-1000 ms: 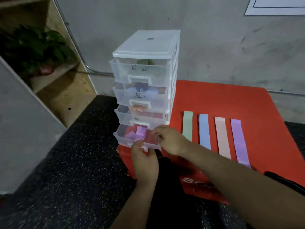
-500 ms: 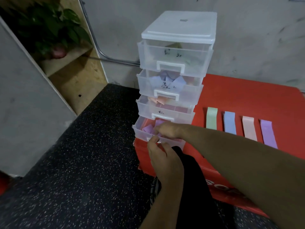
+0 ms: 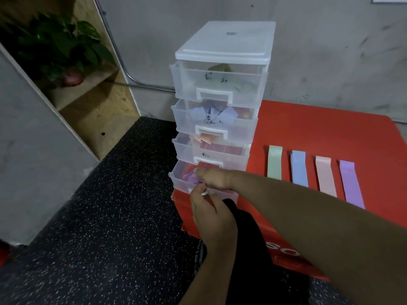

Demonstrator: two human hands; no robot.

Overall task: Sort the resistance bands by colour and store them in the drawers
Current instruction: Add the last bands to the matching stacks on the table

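A clear four-drawer tower (image 3: 224,40) stands on the left end of a red platform (image 3: 319,133). Its bottom drawer (image 3: 178,181) is pulled out and holds folded purple bands (image 3: 189,177). My right hand (image 3: 217,178) reaches into that drawer, its fingers curled on a purple band. My left hand (image 3: 211,214) pinches the front handle of the same drawer. The upper drawers hold green, blue and peach bands. Flat on the platform, side by side, lie a green band (image 3: 274,161), a blue band (image 3: 299,168), a peach band (image 3: 325,175) and a purple band (image 3: 351,183).
Black speckled floor (image 3: 110,216) spreads to the left of the platform. A grey panel (image 3: 33,150) and a wooden shelf (image 3: 94,102) with a potted plant (image 3: 61,47) stand at the left. A grey wall rises close behind the tower.
My right hand has moved from the drawer's front edge deeper into the bottom drawer, onto the purple bands. My left hand stays at the drawer handle. The camera has swung left.
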